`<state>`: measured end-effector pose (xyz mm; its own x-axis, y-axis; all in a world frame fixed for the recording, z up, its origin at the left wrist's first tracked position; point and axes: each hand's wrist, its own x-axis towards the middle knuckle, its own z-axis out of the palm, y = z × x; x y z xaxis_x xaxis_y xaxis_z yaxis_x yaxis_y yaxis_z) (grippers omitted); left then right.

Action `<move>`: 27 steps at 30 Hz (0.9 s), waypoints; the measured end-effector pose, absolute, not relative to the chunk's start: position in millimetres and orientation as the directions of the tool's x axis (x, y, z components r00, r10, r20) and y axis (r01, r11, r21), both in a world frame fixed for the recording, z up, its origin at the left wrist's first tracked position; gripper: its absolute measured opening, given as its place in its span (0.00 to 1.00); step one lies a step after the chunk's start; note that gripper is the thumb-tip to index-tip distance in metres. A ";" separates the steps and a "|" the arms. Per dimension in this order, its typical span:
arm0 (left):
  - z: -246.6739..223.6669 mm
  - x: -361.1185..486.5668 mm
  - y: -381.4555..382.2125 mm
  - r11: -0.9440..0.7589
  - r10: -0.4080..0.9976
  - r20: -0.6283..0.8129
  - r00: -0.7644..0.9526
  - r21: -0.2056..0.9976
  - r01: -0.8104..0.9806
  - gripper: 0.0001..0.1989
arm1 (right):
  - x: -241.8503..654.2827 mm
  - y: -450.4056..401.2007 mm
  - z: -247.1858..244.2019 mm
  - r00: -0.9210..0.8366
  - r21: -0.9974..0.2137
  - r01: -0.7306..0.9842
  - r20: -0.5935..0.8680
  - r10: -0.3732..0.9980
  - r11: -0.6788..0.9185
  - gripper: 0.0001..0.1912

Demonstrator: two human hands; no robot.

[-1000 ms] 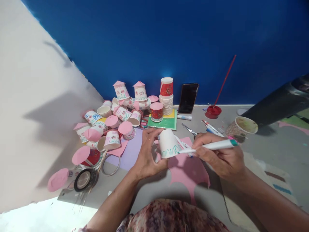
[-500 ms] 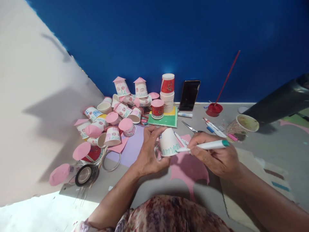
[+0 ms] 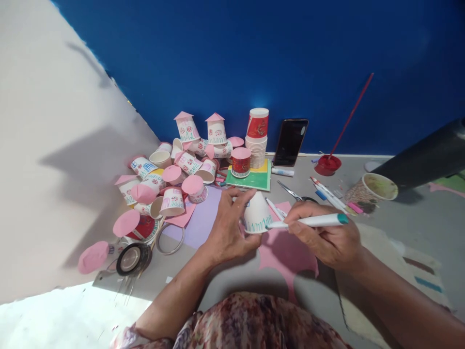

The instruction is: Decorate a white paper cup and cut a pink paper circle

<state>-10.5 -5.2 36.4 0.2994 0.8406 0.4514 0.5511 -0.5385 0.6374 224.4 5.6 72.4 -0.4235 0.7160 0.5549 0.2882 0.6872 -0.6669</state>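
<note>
A white paper cup (image 3: 257,212), upside down and slightly tilted, is gripped between the thumb and fingers of my left hand (image 3: 227,228). Green zigzag strokes run along its rim, and a small blue window shape shows higher up beside my fingertips. My right hand (image 3: 323,235) is closed around a white marker (image 3: 319,221) with a green end, its tip at the green strokes on the cup's right side. Beneath the cup and hands lies a cut pink paper sheet (image 3: 286,254) on the grey table.
Decorated cups with pink paper tops (image 3: 172,202) are heaped at the left. Behind are a cup stack (image 3: 257,152), a phone (image 3: 291,142) and scissors (image 3: 289,190). A red dish (image 3: 327,166), markers (image 3: 329,194) and a patterned cup (image 3: 379,186) stand right; black tape (image 3: 130,259) lies left.
The whole view has shifted slightly, so the table's things appear farther right. The cup has turned a little in my left hand, and the green strokes reach a bit farther along its right side.
</note>
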 end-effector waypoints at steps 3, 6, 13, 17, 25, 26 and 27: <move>37.4 -9.7 -6.0 -0.532 0.845 0.438 0.308 0.623 0.574 0.42 | 223.1 5.6 69.6 -0.371 -0.652 0.295 0.595 0.713 0.698 0.05; 37.8 -9.1 -6.9 -0.530 0.846 0.428 0.319 0.605 0.594 0.42 | 220.7 6.8 67.8 -0.400 -0.601 0.285 0.633 0.663 0.746 0.04; 37.5 -9.8 -8.7 -0.509 0.859 0.387 0.334 0.587 0.630 0.43 | 220.6 6.2 67.8 -0.451 -0.639 0.288 0.567 0.690 0.713 0.09; 35.5 -10.1 -8.8 -0.515 0.855 0.386 0.346 0.557 0.651 0.44 | 218.6 6.5 65.6 -0.428 -0.608 0.295 0.606 0.671 0.737 0.06; 36.3 -9.1 -8.2 -0.496 0.865 0.369 0.340 0.526 0.690 0.45 | 219.9 3.7 65.2 -0.426 -0.648 0.301 0.565 0.707 0.700 0.08; 36.7 -9.0 -8.2 -0.497 0.865 0.366 0.344 0.525 0.691 0.45 | 220.0 3.3 64.2 -0.401 -0.654 0.308 0.569 0.718 0.690 0.07; 37.0 -8.9 -8.3 -0.499 0.864 0.367 0.346 0.523 0.691 0.45 | 220.0 3.0 63.2 -0.390 -0.656 0.312 0.571 0.722 0.688 0.07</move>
